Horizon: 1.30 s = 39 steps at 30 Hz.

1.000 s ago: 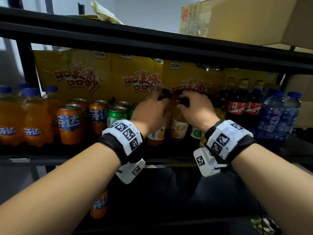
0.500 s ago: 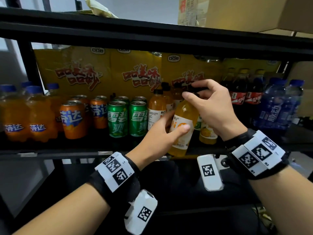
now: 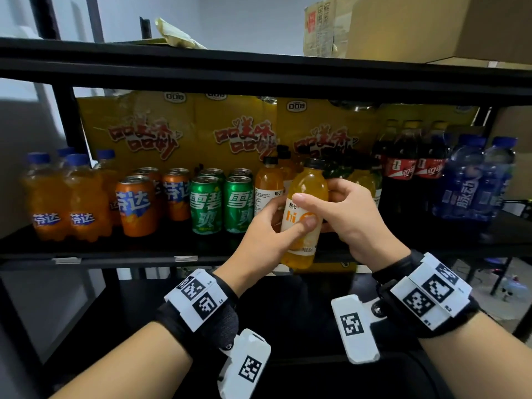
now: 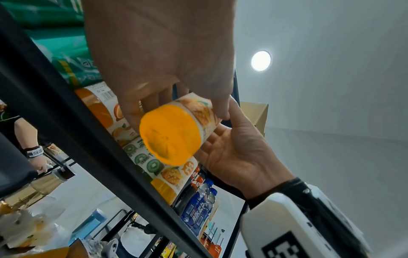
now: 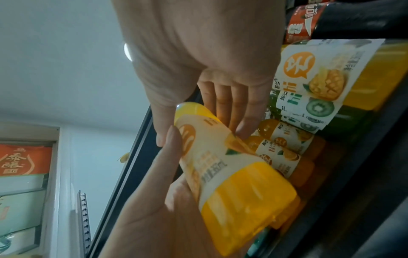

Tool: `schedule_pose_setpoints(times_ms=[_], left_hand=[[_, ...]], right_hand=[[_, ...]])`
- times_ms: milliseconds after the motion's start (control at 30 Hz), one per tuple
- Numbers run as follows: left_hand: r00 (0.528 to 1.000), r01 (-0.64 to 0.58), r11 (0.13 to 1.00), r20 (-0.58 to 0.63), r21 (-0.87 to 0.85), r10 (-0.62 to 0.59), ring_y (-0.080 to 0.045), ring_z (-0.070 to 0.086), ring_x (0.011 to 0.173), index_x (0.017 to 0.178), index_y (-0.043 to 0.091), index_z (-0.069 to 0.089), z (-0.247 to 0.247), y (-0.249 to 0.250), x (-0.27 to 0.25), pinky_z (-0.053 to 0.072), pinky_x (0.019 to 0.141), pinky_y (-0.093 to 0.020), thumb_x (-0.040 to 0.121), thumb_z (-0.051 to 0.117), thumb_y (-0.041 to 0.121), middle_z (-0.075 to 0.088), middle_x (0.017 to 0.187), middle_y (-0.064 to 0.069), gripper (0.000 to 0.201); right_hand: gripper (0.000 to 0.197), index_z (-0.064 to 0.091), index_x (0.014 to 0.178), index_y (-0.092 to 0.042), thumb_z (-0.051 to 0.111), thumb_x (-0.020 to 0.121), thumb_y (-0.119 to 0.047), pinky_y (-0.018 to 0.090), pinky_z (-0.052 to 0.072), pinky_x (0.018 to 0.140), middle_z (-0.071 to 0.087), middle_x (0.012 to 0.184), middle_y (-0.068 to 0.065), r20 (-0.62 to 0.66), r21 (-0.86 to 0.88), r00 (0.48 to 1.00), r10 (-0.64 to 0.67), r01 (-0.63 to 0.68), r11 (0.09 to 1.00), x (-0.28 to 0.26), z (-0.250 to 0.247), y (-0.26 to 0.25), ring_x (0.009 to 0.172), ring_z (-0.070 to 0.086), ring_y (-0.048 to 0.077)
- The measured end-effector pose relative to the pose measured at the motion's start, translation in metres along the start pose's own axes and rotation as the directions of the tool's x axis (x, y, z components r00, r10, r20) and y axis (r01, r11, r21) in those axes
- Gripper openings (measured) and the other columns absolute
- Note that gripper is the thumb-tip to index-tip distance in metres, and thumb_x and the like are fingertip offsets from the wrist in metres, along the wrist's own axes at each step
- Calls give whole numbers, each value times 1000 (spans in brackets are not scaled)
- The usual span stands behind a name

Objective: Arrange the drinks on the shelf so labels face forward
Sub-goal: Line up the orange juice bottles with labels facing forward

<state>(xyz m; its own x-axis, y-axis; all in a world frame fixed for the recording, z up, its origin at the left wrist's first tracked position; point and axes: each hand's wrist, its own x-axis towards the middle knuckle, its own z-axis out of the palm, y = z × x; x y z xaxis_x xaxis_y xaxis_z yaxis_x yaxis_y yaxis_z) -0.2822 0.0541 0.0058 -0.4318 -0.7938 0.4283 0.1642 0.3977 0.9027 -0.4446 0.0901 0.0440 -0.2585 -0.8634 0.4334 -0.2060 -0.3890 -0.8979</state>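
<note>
A yellow juice bottle (image 3: 312, 185) with a black cap and a white "hi" label is held just in front of the shelf's front edge (image 3: 115, 254). My left hand (image 3: 273, 228) grips its lower body, thumb across the label. My right hand (image 3: 342, 205) holds the upper body from the right, thumb in front and fingers behind. In the left wrist view the bottle's base (image 4: 170, 134) points at the camera, between my left hand (image 4: 154, 52) and right hand (image 4: 238, 148). In the right wrist view the bottle (image 5: 238, 192) lies between my right hand (image 5: 198, 52) and left hand (image 5: 154, 218).
On the shelf, left to right, stand orange soda bottles (image 3: 66, 197), orange cans (image 3: 135, 205), green cans (image 3: 205, 203), an orange juice bottle (image 3: 267, 188), cola bottles (image 3: 403, 168) and blue bottles (image 3: 472, 180). Yellow cartons (image 3: 144, 131) fill the back. A black shelf beam (image 3: 259, 73) runs overhead.
The bottle has come out of the shelf row toward me. My right hand slid from the cap down onto the body; my left hand took hold of the lower part.
</note>
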Motion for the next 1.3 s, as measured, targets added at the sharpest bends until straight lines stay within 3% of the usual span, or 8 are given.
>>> schedule_pose_setpoints(times_ms=[233,367,533,700,800,967,1100,1300], left_hand=[[985,158,923,-16,-351,-174,-29,73,110,125,19,61,1,1,-1,62,88,-45,83,76,41,75,119,-10,50],[943,331,748,171,-575,-286,-29,75,94,119,13,76,-8,2,-4,61,79,-39,90,56,53,73,121,-15,54],[952,304,784,150,-542,-266,-28,76,88,114,16,79,-7,1,1,61,73,-36,87,53,55,75,115,-14,54],[978,191,926,-20,-325,-209,-21,76,96,115,15,74,6,8,9,62,76,-32,100,51,50,79,108,-9,45],[981,-31,999,-195,-45,22,-20,76,96,104,14,79,11,12,16,62,81,-32,105,55,35,80,102,-5,32],[814,-189,806,-369,560,448,-3,53,121,138,17,60,-9,22,45,42,106,-19,97,66,17,56,134,-1,41],[974,41,698,-185,715,132,-26,25,153,160,21,28,-20,45,86,25,120,-33,101,61,30,23,167,-7,69],[992,99,568,-127,817,10,-30,58,127,149,27,49,-29,51,104,51,99,-36,99,62,30,52,152,-5,52]], right_hand=[[54,72,108,-18,67,86,-67,25,55,56,78,91,-2,3,67,996,86,-86,994,-1,2,0,81,74,12],[33,72,105,-11,55,105,-40,23,49,50,70,79,3,47,183,997,59,-66,981,-4,-2,1,66,64,14],[49,69,117,-25,84,76,-45,21,56,65,78,104,-4,115,11,993,-14,12,1000,-11,-2,9,90,75,10],[48,76,118,-22,81,77,-48,39,61,91,78,117,1,254,143,965,69,-108,984,-15,-5,10,110,74,19],[53,72,123,-17,86,76,-35,44,62,89,76,120,7,220,298,975,13,-80,951,-11,-9,11,111,74,25],[61,64,125,-18,91,71,-27,38,61,90,79,112,2,2,198,1000,-22,21,980,2,-4,27,105,76,19],[51,62,120,-24,89,78,-12,18,58,73,80,99,-9,-71,144,997,5,6,990,18,7,48,92,76,6],[49,64,122,-16,87,80,-6,16,57,69,78,105,-3,-107,118,994,-14,27,993,27,16,69,91,76,6]])
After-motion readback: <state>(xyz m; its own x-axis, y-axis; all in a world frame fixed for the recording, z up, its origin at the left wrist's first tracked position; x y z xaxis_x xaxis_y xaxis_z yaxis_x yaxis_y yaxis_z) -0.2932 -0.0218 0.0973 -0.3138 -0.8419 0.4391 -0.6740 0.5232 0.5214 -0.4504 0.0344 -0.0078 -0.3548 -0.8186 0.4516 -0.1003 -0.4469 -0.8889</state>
